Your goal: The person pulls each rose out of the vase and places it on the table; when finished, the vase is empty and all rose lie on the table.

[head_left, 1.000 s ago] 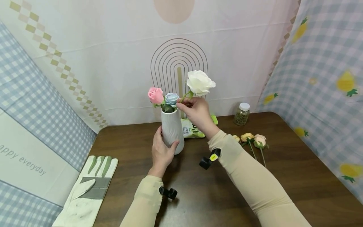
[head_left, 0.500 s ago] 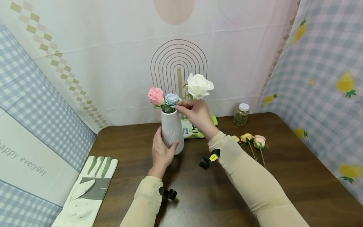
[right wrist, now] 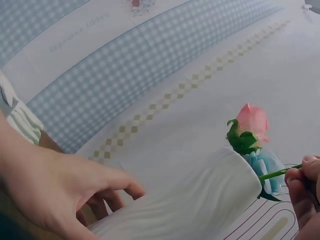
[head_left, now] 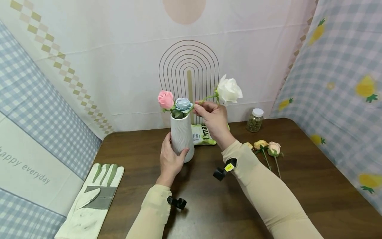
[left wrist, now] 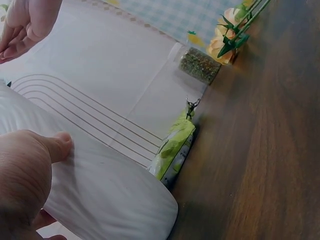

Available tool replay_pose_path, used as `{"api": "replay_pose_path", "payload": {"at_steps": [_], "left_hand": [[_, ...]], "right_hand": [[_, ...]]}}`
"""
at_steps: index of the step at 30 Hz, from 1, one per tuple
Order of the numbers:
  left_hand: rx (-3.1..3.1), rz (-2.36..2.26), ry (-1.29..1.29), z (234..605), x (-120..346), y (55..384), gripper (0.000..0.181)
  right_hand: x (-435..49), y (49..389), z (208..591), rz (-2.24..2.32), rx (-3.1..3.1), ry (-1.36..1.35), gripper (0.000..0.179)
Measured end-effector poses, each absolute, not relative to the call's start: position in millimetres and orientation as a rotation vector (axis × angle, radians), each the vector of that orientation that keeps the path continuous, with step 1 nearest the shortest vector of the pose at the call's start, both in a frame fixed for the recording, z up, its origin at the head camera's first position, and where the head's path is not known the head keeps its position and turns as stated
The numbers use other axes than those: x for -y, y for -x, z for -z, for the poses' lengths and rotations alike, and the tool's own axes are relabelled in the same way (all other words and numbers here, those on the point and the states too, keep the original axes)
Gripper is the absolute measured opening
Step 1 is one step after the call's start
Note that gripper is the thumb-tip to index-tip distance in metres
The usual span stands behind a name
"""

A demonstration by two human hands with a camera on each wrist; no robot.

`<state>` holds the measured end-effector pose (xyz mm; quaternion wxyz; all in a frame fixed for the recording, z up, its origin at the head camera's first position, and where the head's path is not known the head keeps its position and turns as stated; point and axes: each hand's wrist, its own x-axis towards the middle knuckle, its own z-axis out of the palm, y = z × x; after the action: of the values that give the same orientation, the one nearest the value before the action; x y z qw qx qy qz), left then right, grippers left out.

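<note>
Table (head_left: pixel 137 159) bears upright vase (head_left: pixel 181 137), left hand (head_left: pixel 172 157) clasped round it; right hand (head_left: pixel 215 119) pinches white rose (head_left: pixel 229 89) by its stem (head_left: pixel 210 97), seemingly part-inserted. Pink rose (head_left: pixel 165 99), blue rose (head_left: pixel 183 104) already in; loose roses (head_left: pixel 274 148) lying at right presumably remain.

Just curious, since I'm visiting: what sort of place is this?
Perhaps a small indoor tabletop workspace screened with cloth: a brown table, a pineapple-print hanging and a white vase show it.

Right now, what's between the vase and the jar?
The green packet, in the left wrist view; the head view shows the right hand there too, partly covering it.
</note>
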<state>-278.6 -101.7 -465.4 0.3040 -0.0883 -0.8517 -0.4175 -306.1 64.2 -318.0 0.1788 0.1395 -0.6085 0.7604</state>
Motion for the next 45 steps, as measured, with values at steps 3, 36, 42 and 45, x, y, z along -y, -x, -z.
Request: {"api": "replay_pose_path", "payload": {"at_steps": [3, 36, 42, 45], "left_hand": [[2.249, 1.104, 0.259, 465, 102, 278, 0.086], [2.226, 1.141, 0.268, 466, 104, 279, 0.085], [2.219, 1.146, 0.263, 466, 103, 278, 0.086], [2.218, 1.144, 0.251, 466, 103, 279, 0.086]], "right_hand": [[-66, 306, 320, -2.165, 1.663, -0.377, 0.016], [-134, 307, 309, -2.319, 1.179, -0.206, 0.011], [-173, 303, 326, -2.324, 1.224, -0.170, 0.016], [-183, 300, 342, -2.262, 1.365, -0.119, 0.023]]}}
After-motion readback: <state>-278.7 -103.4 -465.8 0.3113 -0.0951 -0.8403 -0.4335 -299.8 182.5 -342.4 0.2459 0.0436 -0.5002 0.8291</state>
